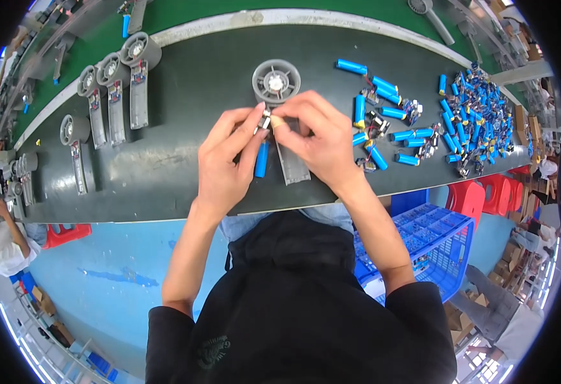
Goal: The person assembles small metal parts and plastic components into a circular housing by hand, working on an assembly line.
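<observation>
My left hand (229, 150) pinches a small motor-like metal and white part (266, 120) between thumb and fingers. A blue cylindrical battery cell (261, 160) hangs just below that part, beside the left fingers; any wires joining them are hidden. My right hand (316, 134) is closed, its thumb and fingertips meeting at the same part, though what they grip is covered. Under both hands lies a grey fan housing, its round ring (276, 81) with a fan inside pointing away from me and its open handle half (292, 165) toward me.
Several grey fan housings (138, 89) with circuit boards stand at the left of the dark bench. Loose blue cells with wired boards (392, 114) lie at the right, beside a large heap (476, 118). A blue crate (447, 256) and red stools (467, 200) stand below the bench edge.
</observation>
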`<state>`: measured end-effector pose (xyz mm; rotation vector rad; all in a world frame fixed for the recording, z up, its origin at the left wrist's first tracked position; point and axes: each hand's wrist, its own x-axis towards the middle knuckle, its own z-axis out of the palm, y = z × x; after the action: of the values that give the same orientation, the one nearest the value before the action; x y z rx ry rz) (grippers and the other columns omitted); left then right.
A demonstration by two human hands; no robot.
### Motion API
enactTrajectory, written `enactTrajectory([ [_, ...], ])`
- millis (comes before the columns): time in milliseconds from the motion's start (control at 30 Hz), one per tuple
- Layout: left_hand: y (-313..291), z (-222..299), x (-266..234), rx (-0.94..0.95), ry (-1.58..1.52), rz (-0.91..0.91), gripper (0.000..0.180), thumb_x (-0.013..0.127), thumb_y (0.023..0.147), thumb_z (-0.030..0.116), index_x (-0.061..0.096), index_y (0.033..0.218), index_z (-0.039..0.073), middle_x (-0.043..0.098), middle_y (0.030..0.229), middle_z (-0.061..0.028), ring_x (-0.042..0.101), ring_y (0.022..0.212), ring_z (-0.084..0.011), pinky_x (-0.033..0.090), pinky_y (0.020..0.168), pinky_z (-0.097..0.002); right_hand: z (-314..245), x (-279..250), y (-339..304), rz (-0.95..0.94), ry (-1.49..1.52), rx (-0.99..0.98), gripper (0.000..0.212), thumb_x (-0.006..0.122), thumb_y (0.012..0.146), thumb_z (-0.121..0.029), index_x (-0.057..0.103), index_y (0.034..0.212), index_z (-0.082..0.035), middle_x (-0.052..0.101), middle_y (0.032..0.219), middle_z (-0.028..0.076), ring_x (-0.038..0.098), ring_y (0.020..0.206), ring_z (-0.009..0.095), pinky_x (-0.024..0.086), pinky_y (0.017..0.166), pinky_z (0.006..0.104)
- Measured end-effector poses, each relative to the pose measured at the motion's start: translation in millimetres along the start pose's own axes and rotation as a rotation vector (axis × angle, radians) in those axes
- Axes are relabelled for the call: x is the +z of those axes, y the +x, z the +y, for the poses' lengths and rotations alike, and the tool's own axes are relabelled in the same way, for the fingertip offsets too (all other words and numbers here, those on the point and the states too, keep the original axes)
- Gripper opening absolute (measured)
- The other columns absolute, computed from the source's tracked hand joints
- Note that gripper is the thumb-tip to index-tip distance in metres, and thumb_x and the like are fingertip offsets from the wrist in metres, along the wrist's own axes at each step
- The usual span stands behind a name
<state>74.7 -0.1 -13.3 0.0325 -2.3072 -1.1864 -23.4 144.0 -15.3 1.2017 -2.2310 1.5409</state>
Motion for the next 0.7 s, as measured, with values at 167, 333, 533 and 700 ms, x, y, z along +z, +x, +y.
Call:
enactTrajectory([
  [167, -0.8, -2.4, -2.4, -0.032, -0.049, -0.053, 0.035, 0.065, 0.087, -0.008, 0.068, 0.122, 0.0, 0.065, 0.103, -0.0112, 0.066, 0.085, -0.0211, 0.053, 0.072, -0.0297, 1.5, -0.2, 0.6, -0.006, -0.057, -0.073, 0.017, 0.077, 0.074, 0.004, 0.07, 0.088, -0.002, 0.067, 0.089, 0.004, 0.048, 0.052, 0.006, 0.038, 0.046, 0.0213],
  [333, 0.0, -6.9, -5.3, 0.002, -0.1, -0.1, 0.035, 0.064, 0.088, -0.009, 0.068, 0.122, 0.001, 0.065, 0.102, -0.0106, 0.065, 0.083, -0.019, 0.053, 0.072, -0.028, 7.8, -1.3, 1.1, -0.03, -0.008, -0.114, 0.016, 0.077, 0.074, 0.005, 0.069, 0.087, -0.002, 0.066, 0.089, 0.004, 0.049, 0.054, 0.005, 0.039, 0.048, 0.0202],
  [533, -1.9, -8.8, -2.1, -0.005, -0.093, -0.052, 0.034, 0.064, 0.088, -0.008, 0.069, 0.121, 0.002, 0.065, 0.101, -0.0101, 0.064, 0.081, -0.0181, 0.052, 0.071, -0.0277, 6.0, 1.0, 0.5, 0.002, -0.043, -0.109, 0.019, 0.078, 0.071, 0.006, 0.069, 0.086, -0.001, 0.066, 0.089, 0.004, 0.051, 0.055, 0.005, 0.04, 0.049, 0.02],
  [700, -4.1, -7.2, -2.7, -0.066, -0.1, -0.094, 0.033, 0.063, 0.09, -0.006, 0.069, 0.121, 0.001, 0.066, 0.106, -0.0089, 0.062, 0.089, -0.016, 0.048, 0.078, -0.0246, 9.1, -0.1, 1.2, -0.029, -0.099, -0.208, 0.019, 0.076, 0.071, 0.008, 0.068, 0.086, 0.0, 0.066, 0.088, 0.004, 0.053, 0.057, 0.007, 0.043, 0.05, 0.0211],
])
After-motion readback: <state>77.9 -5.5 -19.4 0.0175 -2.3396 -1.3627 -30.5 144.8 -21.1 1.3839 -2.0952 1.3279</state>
